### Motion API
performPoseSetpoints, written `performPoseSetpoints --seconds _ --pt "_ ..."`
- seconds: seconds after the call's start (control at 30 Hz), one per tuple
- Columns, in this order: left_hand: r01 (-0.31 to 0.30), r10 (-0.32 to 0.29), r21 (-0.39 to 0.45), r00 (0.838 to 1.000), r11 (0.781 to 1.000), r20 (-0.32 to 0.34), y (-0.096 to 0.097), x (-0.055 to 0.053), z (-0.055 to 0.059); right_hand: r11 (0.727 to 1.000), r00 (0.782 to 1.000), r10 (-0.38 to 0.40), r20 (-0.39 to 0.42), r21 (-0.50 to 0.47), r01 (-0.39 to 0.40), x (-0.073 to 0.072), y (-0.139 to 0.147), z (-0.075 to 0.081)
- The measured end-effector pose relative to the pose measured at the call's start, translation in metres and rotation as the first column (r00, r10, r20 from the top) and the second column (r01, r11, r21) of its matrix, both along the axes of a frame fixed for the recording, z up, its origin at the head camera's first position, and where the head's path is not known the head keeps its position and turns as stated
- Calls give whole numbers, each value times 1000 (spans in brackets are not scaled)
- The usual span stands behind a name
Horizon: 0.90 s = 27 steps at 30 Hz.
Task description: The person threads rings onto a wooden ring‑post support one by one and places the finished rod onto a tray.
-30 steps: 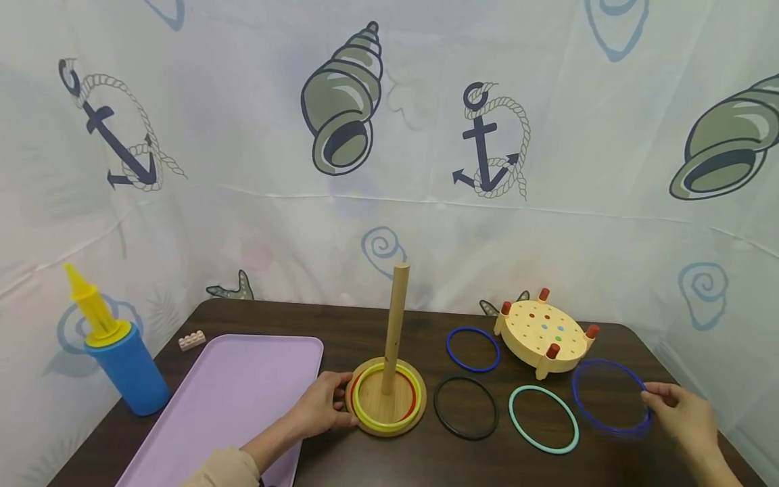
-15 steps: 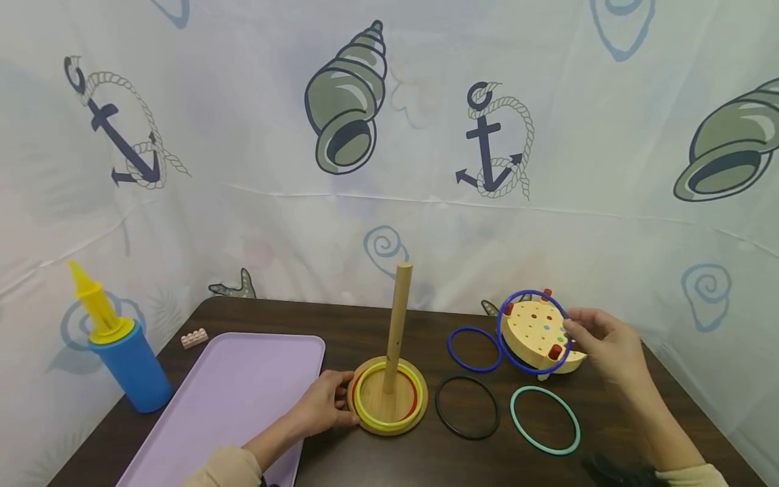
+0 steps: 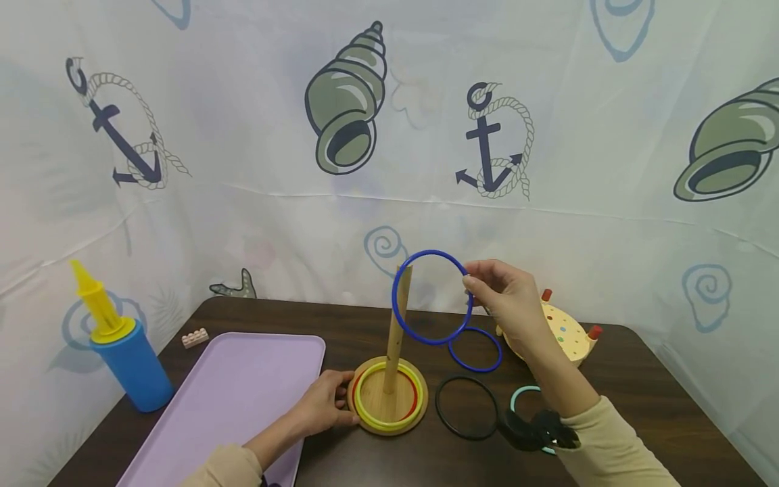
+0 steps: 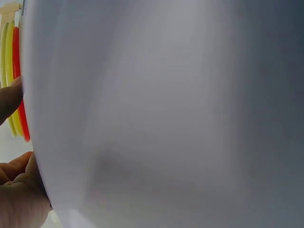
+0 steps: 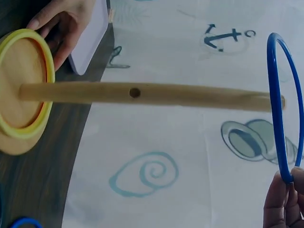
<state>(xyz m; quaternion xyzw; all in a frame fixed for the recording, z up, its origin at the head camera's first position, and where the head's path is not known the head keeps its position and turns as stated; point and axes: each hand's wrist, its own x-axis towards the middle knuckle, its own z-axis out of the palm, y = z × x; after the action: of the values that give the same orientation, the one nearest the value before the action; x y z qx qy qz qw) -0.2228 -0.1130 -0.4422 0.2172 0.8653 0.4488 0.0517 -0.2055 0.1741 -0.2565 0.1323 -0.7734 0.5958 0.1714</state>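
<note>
My right hand [image 3: 502, 297] pinches a blue toss ring [image 3: 435, 341] by its right side and holds it raised. In the right wrist view the ring [image 5: 275, 104] stands at the tip of the wooden post [image 5: 185, 95], with the post's end overlapping its near edge. The ring stand's round base [image 3: 374, 399] is on the table, its post upright. Yellow rings [image 3: 389, 427] and a red ring [image 3: 416, 389] lie around the post on the base. My left hand [image 3: 325, 404] holds the base by its left edge, thumb in front. A blurred pale surface fills most of the left wrist view.
Right of the stand lie a second blue ring [image 3: 475, 369], a black ring [image 3: 437, 406] and a mint ring [image 3: 525, 388], partly behind my arm. Farther back is a round yellow pegged toy [image 3: 566, 331]. Left are a lilac tray [image 3: 255, 379], pink brick [image 3: 195, 338] and blue-yellow pump [image 3: 130, 368].
My right hand has lifted the blue ring from the table's right side and carried it left, past the yellow toy, to the post's top. My left hand stays at the base.
</note>
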Motion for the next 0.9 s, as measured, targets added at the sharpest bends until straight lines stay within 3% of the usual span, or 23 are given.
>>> performPoseSetpoints --seconds 0.13,0.27,0.4,0.73,0.9 --pt "3 -3 2 1000 1000 6 -1 0 0 1000 1000 5 28 7 -6 -14 -16 -4" --pt "3 -3 3 1000 1000 11 -1 1 0 1000 997 5 80 7 -5 -25 -24 -19" --pt "1 -1 9 1000 1000 -3 1 0 1 999 990 2 138 38 -7 -31 -26 -44" --pt "-6 5 25 1000 1000 9 0 0 2 970 960 -79 269 244 12 -31 -36 -122" --pt "-12 12 28 1000 1000 16 0 2 3 962 945 -92 314 273 3 -29 -42 -143"
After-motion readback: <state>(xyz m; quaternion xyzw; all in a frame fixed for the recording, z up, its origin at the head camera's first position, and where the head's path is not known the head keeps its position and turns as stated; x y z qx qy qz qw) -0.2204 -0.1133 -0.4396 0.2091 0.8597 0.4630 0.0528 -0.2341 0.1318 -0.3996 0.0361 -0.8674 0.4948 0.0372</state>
